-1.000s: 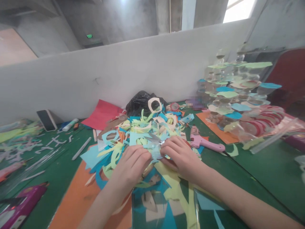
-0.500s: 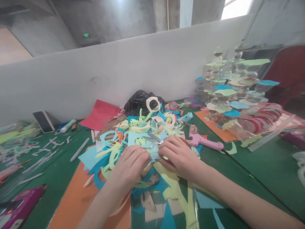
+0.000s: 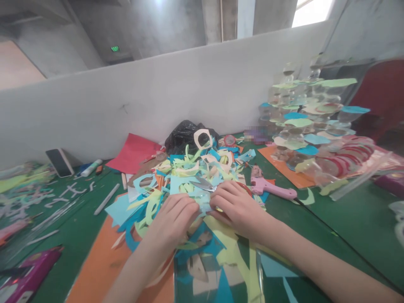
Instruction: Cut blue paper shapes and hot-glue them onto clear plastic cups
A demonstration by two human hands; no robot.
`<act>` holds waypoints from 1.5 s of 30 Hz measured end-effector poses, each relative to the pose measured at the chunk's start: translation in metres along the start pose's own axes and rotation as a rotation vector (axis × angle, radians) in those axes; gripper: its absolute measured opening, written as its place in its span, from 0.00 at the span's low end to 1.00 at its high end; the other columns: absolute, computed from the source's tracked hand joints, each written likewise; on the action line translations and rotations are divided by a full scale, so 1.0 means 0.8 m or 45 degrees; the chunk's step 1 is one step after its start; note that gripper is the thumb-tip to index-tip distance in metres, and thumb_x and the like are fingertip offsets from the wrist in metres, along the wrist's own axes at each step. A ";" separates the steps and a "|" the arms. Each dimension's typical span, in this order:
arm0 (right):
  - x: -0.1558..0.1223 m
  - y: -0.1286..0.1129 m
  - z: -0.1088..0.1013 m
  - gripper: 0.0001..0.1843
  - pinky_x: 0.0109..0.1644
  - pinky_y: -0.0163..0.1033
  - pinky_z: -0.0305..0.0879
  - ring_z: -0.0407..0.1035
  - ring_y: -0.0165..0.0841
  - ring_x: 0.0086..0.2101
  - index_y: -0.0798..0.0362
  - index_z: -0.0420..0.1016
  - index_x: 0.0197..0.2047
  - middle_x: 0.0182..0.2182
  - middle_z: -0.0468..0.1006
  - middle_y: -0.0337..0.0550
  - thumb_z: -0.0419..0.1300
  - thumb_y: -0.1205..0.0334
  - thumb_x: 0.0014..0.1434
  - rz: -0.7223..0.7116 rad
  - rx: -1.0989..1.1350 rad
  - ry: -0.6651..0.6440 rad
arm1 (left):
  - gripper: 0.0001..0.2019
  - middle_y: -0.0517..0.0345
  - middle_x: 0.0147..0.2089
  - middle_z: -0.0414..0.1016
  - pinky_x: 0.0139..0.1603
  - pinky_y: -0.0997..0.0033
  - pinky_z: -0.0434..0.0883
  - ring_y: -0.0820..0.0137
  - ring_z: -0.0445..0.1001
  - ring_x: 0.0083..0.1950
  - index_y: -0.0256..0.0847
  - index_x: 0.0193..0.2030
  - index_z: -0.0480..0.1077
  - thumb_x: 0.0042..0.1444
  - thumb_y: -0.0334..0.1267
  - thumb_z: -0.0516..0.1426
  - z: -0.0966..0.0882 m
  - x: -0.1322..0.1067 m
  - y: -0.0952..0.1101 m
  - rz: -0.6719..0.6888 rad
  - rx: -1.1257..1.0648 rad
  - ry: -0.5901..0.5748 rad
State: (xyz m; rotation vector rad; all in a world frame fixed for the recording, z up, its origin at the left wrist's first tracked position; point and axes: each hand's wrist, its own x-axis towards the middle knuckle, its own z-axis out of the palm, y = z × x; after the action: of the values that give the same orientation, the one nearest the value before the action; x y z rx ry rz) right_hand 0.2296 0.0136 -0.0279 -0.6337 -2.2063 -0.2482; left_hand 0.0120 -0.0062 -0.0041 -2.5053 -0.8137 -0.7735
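Observation:
My left hand point(image 3: 175, 214) is closed, its fingertips on the left edge of a clear, bluish plastic piece point(image 3: 205, 203). From the other side my right hand point(image 3: 235, 206) grips the same piece with curled fingers; its exact shape is partly hidden. Scissors point(image 3: 204, 184) lie just beyond the right hand, blades pointing left, with a red handle showing behind the knuckles. Whether the right hand touches the scissors I cannot tell. Under and around both hands spreads a heap of cut paper scraps point(image 3: 186, 170) in blue, green, yellow and cream.
A pink glue gun point(image 3: 277, 190) with a black cord lies to the right. Behind it rises a layered stack of clear cups and paper point(image 3: 296, 122). A black bag point(image 3: 189, 134), red paper point(image 3: 135, 153) and a phone point(image 3: 59, 163) sit near the white partition point(image 3: 132, 101).
The view has shifted very slightly. Both hands stay on the clear plastic piece with almost no visible movement.

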 end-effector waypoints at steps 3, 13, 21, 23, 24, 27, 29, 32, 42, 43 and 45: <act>-0.001 0.000 0.001 0.13 0.43 0.41 0.60 0.63 0.35 0.36 0.52 0.67 0.34 0.31 0.75 0.41 0.51 0.61 0.71 0.012 0.006 -0.035 | 0.05 0.54 0.37 0.74 0.49 0.65 0.72 0.66 0.72 0.43 0.39 0.41 0.66 0.63 0.26 0.54 -0.001 0.000 0.001 -0.012 -0.009 -0.014; -0.001 0.000 0.003 0.11 0.43 0.41 0.60 0.63 0.35 0.36 0.51 0.67 0.34 0.30 0.75 0.41 0.52 0.63 0.70 0.020 0.003 -0.050 | 0.05 0.54 0.36 0.74 0.48 0.64 0.72 0.66 0.72 0.42 0.40 0.41 0.67 0.63 0.27 0.54 0.001 -0.002 0.000 -0.031 -0.039 -0.033; -0.002 0.001 0.002 0.12 0.42 0.41 0.59 0.65 0.36 0.36 0.53 0.68 0.34 0.31 0.75 0.42 0.52 0.61 0.71 0.032 -0.001 -0.059 | 0.05 0.54 0.36 0.74 0.49 0.64 0.72 0.66 0.72 0.42 0.39 0.41 0.66 0.61 0.25 0.56 0.001 0.001 0.000 0.021 0.002 -0.016; -0.002 0.000 0.001 0.12 0.42 0.41 0.59 0.65 0.36 0.37 0.52 0.68 0.34 0.31 0.76 0.42 0.52 0.60 0.71 0.044 -0.001 -0.075 | 0.04 0.54 0.36 0.75 0.49 0.64 0.72 0.66 0.72 0.42 0.39 0.40 0.67 0.62 0.26 0.55 0.002 0.000 0.000 0.010 0.001 -0.020; -0.002 0.000 0.001 0.12 0.42 0.41 0.59 0.65 0.36 0.37 0.52 0.68 0.35 0.31 0.76 0.42 0.52 0.60 0.71 0.049 -0.001 -0.081 | 0.04 0.55 0.36 0.75 0.49 0.64 0.72 0.66 0.73 0.42 0.39 0.40 0.67 0.62 0.27 0.55 0.002 0.000 0.000 0.004 -0.001 -0.025; -0.002 0.000 0.002 0.12 0.42 0.41 0.60 0.64 0.36 0.37 0.52 0.69 0.35 0.32 0.76 0.42 0.52 0.60 0.71 0.046 -0.006 -0.089 | 0.04 0.55 0.36 0.74 0.49 0.64 0.72 0.66 0.72 0.41 0.40 0.40 0.67 0.63 0.27 0.54 0.002 -0.001 0.000 -0.011 -0.006 -0.036; -0.002 0.000 0.002 0.12 0.42 0.41 0.60 0.64 0.36 0.36 0.52 0.68 0.34 0.31 0.75 0.42 0.52 0.60 0.71 0.036 -0.011 -0.079 | 0.04 0.55 0.35 0.74 0.48 0.64 0.72 0.66 0.72 0.41 0.40 0.40 0.66 0.63 0.27 0.54 0.002 -0.001 0.000 -0.011 -0.006 -0.030; -0.003 0.001 0.004 0.14 0.42 0.41 0.59 0.63 0.36 0.36 0.52 0.68 0.34 0.31 0.75 0.42 0.50 0.60 0.72 0.024 -0.016 -0.063 | 0.05 0.55 0.35 0.74 0.47 0.65 0.72 0.66 0.72 0.41 0.40 0.39 0.66 0.63 0.27 0.54 0.001 0.000 0.000 -0.004 -0.003 -0.025; -0.002 0.002 0.003 0.14 0.41 0.41 0.58 0.63 0.36 0.36 0.53 0.68 0.34 0.31 0.75 0.42 0.50 0.60 0.72 0.013 0.004 -0.060 | 0.06 0.54 0.35 0.74 0.48 0.65 0.72 0.66 0.71 0.42 0.39 0.40 0.66 0.62 0.25 0.54 0.001 0.000 -0.001 0.024 0.015 -0.007; -0.002 0.002 0.003 0.14 0.41 0.41 0.58 0.63 0.36 0.36 0.53 0.68 0.34 0.31 0.75 0.42 0.50 0.60 0.72 0.014 0.005 -0.068 | 0.06 0.54 0.36 0.74 0.48 0.65 0.72 0.66 0.71 0.42 0.39 0.40 0.66 0.62 0.24 0.54 0.001 0.001 0.000 0.024 0.017 -0.007; -0.003 0.002 0.003 0.14 0.41 0.41 0.59 0.63 0.36 0.36 0.53 0.68 0.34 0.31 0.75 0.42 0.51 0.60 0.71 0.017 0.006 -0.071 | 0.06 0.54 0.35 0.74 0.48 0.65 0.72 0.66 0.71 0.42 0.39 0.40 0.66 0.62 0.24 0.54 0.000 0.001 0.000 0.028 0.025 -0.009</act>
State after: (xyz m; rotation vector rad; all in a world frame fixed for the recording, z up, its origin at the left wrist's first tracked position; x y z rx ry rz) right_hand 0.2302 0.0151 -0.0309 -0.6596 -2.2545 -0.2209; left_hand 0.0127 -0.0057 -0.0035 -2.4967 -0.7914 -0.7468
